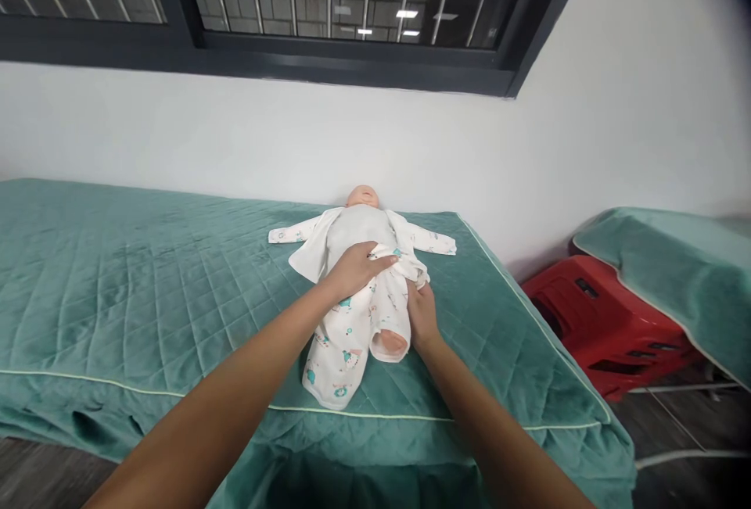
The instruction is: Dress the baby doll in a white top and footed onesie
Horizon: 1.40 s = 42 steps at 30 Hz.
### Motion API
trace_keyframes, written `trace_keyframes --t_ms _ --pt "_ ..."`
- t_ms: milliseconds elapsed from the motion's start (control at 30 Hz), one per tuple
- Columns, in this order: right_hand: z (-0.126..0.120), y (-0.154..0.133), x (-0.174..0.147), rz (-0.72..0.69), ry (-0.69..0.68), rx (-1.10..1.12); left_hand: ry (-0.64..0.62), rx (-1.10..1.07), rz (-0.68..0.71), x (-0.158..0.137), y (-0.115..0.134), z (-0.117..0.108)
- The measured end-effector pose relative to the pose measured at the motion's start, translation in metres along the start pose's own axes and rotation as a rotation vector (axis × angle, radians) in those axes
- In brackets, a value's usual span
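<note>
White printed trousers (387, 302), frame centre | left hand (355, 267) on waist, grip unclear | right hand (422, 312) pinching bunched side | ease cloth evenly over doll (359, 229)

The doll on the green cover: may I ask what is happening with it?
A person is handling the patterned trousers on the doll. The left grip is on the cloth near the waist; the right grip holds bunched cloth at the side. The doll lies on its back on the green cover, its white jacket open. One leg end shows inside a trouser cuff.
</note>
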State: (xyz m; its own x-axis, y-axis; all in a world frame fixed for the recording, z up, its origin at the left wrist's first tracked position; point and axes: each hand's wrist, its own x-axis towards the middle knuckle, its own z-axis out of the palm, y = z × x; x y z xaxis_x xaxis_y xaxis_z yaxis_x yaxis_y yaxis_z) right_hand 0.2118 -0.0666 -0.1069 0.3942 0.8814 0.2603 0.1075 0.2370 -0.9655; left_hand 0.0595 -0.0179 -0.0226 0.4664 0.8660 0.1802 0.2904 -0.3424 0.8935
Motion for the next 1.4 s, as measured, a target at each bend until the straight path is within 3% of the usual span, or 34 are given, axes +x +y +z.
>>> trace_keyframes --t_ms 133,300,367,467,600,733,833,933,1033,1167,1400 --pt "0.002 -0.001 0.014 0.008 0.000 -0.021 0.064 0.139 0.083 0.010 -0.006 0.006" --pt "0.002 0.002 0.022 0.052 0.012 -0.034 0.178 0.135 0.031 0.020 -0.011 0.009" --pt "0.000 0.005 0.021 0.087 0.013 -0.045 0.147 0.062 0.005 0.017 -0.015 0.002" --pt "-0.005 0.004 0.016 0.079 -0.040 -0.086 -0.018 -0.109 -0.017 0.004 -0.025 -0.017" --pt "-0.011 -0.023 0.021 -0.052 -0.290 -0.223 -0.121 -0.423 -0.074 -0.012 -0.049 -0.033" --pt "0.002 -0.063 0.045 -0.049 -0.700 -0.315 -0.003 -0.683 -0.131 -0.014 -0.068 -0.025" --pt "0.019 -0.074 0.063 0.022 -0.855 -0.314 0.072 -0.709 -0.137 -0.011 -0.070 -0.019" --pt "0.029 -0.061 0.071 0.156 -0.841 -0.126 0.042 -0.703 -0.118 -0.012 -0.067 -0.019" --pt "0.030 -0.044 0.071 0.317 -0.704 0.143 -0.109 -0.663 -0.112 -0.014 -0.066 -0.024" --pt "0.027 -0.037 0.067 0.391 -0.702 0.340 -0.222 -0.588 -0.148 -0.015 -0.069 -0.027" --pt "0.035 -0.043 0.057 0.279 -0.646 0.115 0.061 -0.715 -0.116 -0.012 -0.076 -0.020"
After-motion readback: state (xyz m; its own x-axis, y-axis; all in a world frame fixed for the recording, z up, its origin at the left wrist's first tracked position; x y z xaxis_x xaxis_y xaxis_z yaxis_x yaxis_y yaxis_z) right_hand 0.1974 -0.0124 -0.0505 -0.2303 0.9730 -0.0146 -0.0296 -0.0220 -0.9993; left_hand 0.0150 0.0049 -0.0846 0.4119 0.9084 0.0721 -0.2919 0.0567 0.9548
